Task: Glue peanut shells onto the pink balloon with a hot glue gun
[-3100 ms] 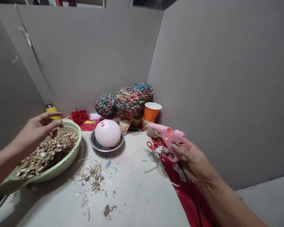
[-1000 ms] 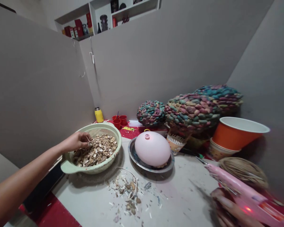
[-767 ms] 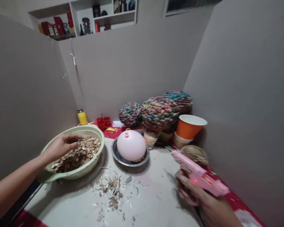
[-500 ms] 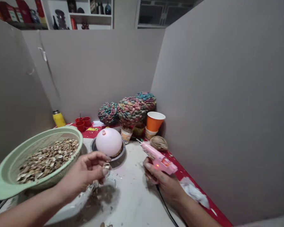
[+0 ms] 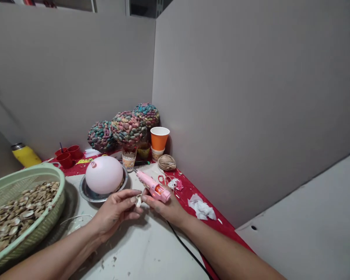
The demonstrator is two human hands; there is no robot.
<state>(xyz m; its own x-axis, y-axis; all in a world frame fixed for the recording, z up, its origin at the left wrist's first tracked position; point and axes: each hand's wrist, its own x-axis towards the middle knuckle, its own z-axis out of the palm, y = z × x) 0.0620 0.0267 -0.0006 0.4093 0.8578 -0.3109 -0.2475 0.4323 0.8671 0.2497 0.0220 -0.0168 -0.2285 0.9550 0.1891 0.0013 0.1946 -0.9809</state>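
Nearest the camera, the left hand (image 5: 116,210) pinched a small pale shell piece (image 5: 138,201) between thumb and fingertips, held just above the table (image 5: 151,249). The shell looked light, thin and brittle, so a gentle grip at its edges suited it best; squeezing harder would likely have cracked it. Which way it faced was too small to tell.

Touching close beside it, the right hand (image 5: 166,208) was wrapped around the grip of the pink glue gun (image 5: 153,187), fingers closed on the handle. The gun seemed rigid, light plastic, safest held by the handle, well away from the nozzle, which was probably hot. Its long axis ran from the hand up and to the left, the nozzle aimed towards the far-left, at the pink balloon (image 5: 104,174). Its black cord (image 5: 186,251) trailed back towards the camera.

To the left sat the green colander (image 5: 32,229) full of shells. Beyond the hands the balloon rested in a metal dish (image 5: 86,191). Farther back stood a twine ball (image 5: 167,162), an orange cup (image 5: 160,138) and three shell-covered coloured domes (image 5: 128,126) against the partition
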